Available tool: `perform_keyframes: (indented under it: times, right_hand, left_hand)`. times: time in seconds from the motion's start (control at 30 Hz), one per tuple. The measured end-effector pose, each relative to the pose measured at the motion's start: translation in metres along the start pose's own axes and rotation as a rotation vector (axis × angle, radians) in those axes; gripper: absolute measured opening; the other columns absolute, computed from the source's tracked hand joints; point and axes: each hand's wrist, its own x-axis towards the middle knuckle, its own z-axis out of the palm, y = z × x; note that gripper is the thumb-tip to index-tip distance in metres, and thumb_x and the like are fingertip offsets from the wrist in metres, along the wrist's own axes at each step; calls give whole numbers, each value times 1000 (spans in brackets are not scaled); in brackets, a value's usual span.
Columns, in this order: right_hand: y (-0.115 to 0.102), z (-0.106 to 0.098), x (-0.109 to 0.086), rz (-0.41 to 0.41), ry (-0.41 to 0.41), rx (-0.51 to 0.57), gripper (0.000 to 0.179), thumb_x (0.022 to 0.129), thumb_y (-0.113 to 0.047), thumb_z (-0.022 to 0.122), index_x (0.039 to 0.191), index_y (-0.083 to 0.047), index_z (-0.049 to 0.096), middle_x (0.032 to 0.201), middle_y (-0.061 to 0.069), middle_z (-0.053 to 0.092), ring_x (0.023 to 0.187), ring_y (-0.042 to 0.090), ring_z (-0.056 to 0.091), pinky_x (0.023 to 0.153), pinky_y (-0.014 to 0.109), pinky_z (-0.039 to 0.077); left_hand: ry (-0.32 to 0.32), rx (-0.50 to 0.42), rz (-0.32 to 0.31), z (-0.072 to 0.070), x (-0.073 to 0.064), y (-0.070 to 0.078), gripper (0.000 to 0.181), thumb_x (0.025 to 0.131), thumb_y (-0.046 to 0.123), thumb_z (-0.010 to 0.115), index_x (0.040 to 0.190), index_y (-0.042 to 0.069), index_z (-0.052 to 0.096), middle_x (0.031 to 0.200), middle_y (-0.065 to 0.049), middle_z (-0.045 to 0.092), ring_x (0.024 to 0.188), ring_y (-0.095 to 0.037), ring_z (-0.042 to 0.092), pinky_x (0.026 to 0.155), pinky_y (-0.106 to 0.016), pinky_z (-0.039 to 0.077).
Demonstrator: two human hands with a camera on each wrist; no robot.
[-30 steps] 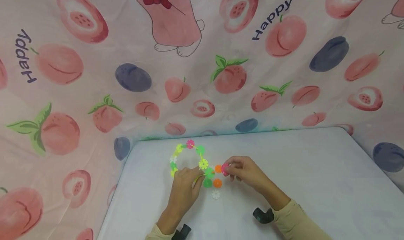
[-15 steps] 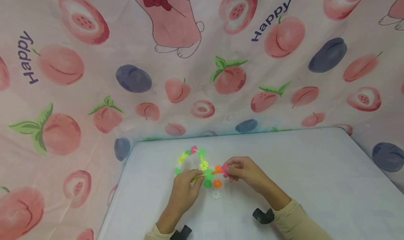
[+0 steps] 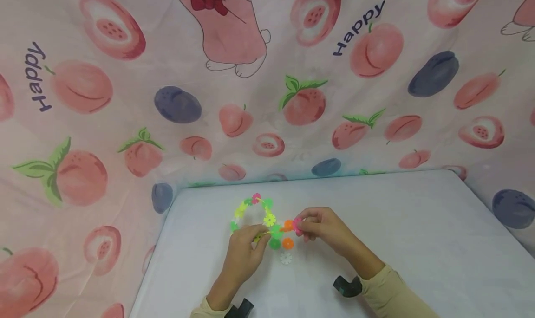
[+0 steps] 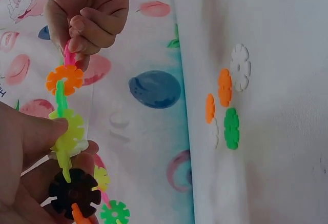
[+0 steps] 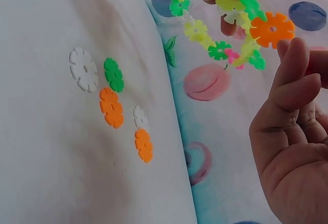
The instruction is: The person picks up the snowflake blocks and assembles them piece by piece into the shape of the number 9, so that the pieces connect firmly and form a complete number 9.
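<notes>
My left hand (image 3: 244, 250) pinches a yellow snowflake disc (image 4: 76, 126) in a chain of interlocked plastic discs. The chain's loop (image 3: 256, 198) rises behind that hand, which partly hides it. A black disc (image 4: 77, 190) is linked below the yellow one in the left wrist view. Opposite, my right hand (image 3: 326, 227) pinches a pink disc (image 3: 297, 225) between thumb and fingers. That pink disc meets an orange disc (image 4: 69, 82), joined through a green disc (image 4: 60, 100) to the chain. In the right wrist view the orange disc (image 5: 274, 30) sits beside the right fingertips.
Loose discs lie on the white table (image 3: 397, 216) below the hands: a green one (image 3: 274, 243), an orange one (image 3: 288, 243) and a white one (image 3: 286, 258). Wrist views show another orange disc (image 4: 210, 108) and white disc (image 4: 214, 134). A fruit-print cloth (image 3: 251, 95) hangs behind.
The chain's loop has shifted slightly right and down, mostly in the first half second. Both hands keep their grips and stay almost in place.
</notes>
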Motion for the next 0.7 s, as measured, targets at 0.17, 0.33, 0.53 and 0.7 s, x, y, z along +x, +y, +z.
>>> perform_keyframes:
  times: [0.17,0.33,0.53,0.7]
  right_hand:
    - [1,0,-1,-4,-27,-16,21,96,-18,70,105,1,69,81,11,72,67,17,63,65,31,54]
    - [0,1,-2,-6,-29,-22,20,96,-17,70,105,0,70,84,15,73,67,17,63,65,30,54]
    - [-2,1,-2,-42,-53,-29,18,96,-14,69,103,2,69,81,12,72,67,18,64,64,27,53]
    - [-2,1,-3,-77,-70,-62,13,97,-10,66,99,3,68,83,22,71,66,18,64,63,29,54]
  left_hand:
    - [12,44,10,0,0,0,12,87,12,80,99,12,77,97,1,78,93,-13,70,83,-38,55]
    - [10,92,48,2,0,-1,12,87,12,80,98,13,77,98,4,78,93,-14,70,82,-37,54]
    - [45,138,108,8,-1,-4,13,84,11,82,95,16,76,97,5,78,90,-12,69,78,-33,50]
    - [99,155,153,11,0,-3,14,82,8,82,92,15,76,97,3,79,85,-13,68,77,-34,46]
